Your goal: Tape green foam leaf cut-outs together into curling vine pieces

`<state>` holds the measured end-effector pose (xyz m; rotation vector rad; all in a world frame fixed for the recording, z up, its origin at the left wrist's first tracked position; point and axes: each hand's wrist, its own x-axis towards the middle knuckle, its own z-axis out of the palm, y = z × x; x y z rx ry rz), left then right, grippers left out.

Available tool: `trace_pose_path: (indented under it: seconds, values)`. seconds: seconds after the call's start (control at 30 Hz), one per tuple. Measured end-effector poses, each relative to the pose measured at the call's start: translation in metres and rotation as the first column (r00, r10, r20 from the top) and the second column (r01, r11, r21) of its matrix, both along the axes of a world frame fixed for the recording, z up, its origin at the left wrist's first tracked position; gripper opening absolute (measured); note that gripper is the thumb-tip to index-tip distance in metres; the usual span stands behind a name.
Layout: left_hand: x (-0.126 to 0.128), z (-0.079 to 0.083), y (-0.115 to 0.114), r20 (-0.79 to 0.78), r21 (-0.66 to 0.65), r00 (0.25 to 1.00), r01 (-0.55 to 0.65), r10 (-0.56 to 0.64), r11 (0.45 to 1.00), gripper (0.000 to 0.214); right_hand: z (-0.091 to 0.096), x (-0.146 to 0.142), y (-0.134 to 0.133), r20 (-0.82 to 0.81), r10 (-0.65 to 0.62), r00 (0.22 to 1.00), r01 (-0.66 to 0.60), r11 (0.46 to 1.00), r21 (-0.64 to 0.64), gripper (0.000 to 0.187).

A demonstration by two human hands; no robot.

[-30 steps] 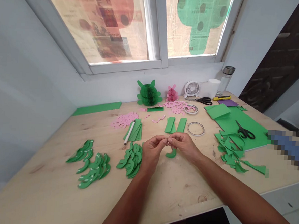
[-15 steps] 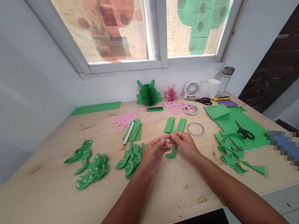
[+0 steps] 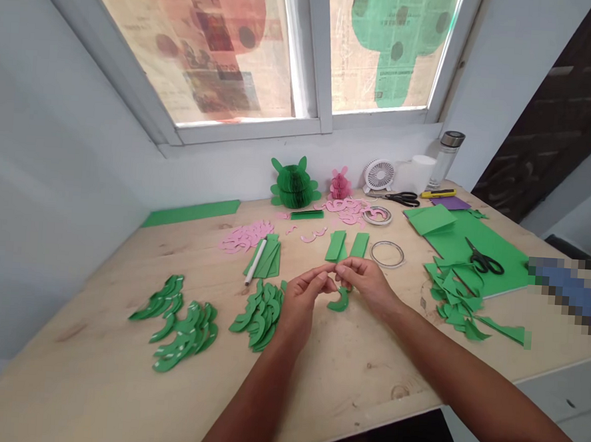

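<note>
My left hand (image 3: 307,298) and my right hand (image 3: 369,284) meet over the middle of the table, fingertips nearly touching. Both are closed in a pinch; whatever lies between the fingers is too small or hidden to make out. Just beneath my right fingers, a single green curved paper piece (image 3: 339,304) rests on the tabletop, its upper end partly covered. Beside my left wrist lies a pile of green curved paper pieces (image 3: 259,315). Further left are more green curved pieces with pale strips (image 3: 188,334), in two clusters.
Beyond my hands lie folded green papers (image 3: 335,245), a tape roll (image 3: 387,254), a white pen (image 3: 255,262) and pink cutouts (image 3: 247,237). Black scissors (image 3: 486,261) and green scraps (image 3: 454,291) are at right. Green (image 3: 296,186) and pink (image 3: 340,184) honeycomb paper figures stand against the wall.
My left fingers have shifted slightly, straightening a little at the pinch. The green curved piece below stays where it was; the view has moved very slightly.
</note>
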<state>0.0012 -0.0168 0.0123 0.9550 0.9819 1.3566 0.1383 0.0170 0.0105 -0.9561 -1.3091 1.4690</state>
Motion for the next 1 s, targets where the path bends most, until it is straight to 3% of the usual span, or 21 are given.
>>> trace_pose_path:
  seconds: [0.13, 0.3, 0.4, 0.8, 1.0]
  values:
    - [0.0008, 0.0004, -0.0009, -0.073, 0.044, 0.997, -0.001, 0.005, 0.999, 0.022, 0.002, -0.0001, -0.0006, 0.012, 0.0, 1.0, 0.0, 1.0, -0.02, 0.029]
    - [-0.0014, 0.0015, 0.0002, 0.152, -0.063, 0.983, 0.119, -0.108, 0.991, 0.026, 0.0032, 0.0011, 0.0003, 0.045, 0.007, 0.999, -0.007, 1.0, -0.003, 0.029]
    - [-0.0024, 0.0017, 0.0007, 0.195, -0.087, 0.974, 0.135, -0.116, 0.987, 0.028, 0.0032, 0.0012, 0.0002, 0.038, 0.005, 0.999, -0.005, 1.0, 0.008, 0.028]
    - [-0.0011, -0.0031, 0.0012, -0.108, 0.04, 0.993, 0.044, -0.039, 0.998, 0.03, -0.0003, 0.0025, 0.0009, -0.001, 0.018, 1.0, -0.018, 1.0, -0.02, 0.02]
    - [-0.0007, 0.0027, -0.0018, 0.102, -0.036, 0.986, 0.138, -0.133, 0.99, 0.033, -0.0008, 0.0017, 0.0026, -0.025, 0.005, 1.0, -0.006, 1.0, -0.013, 0.014]
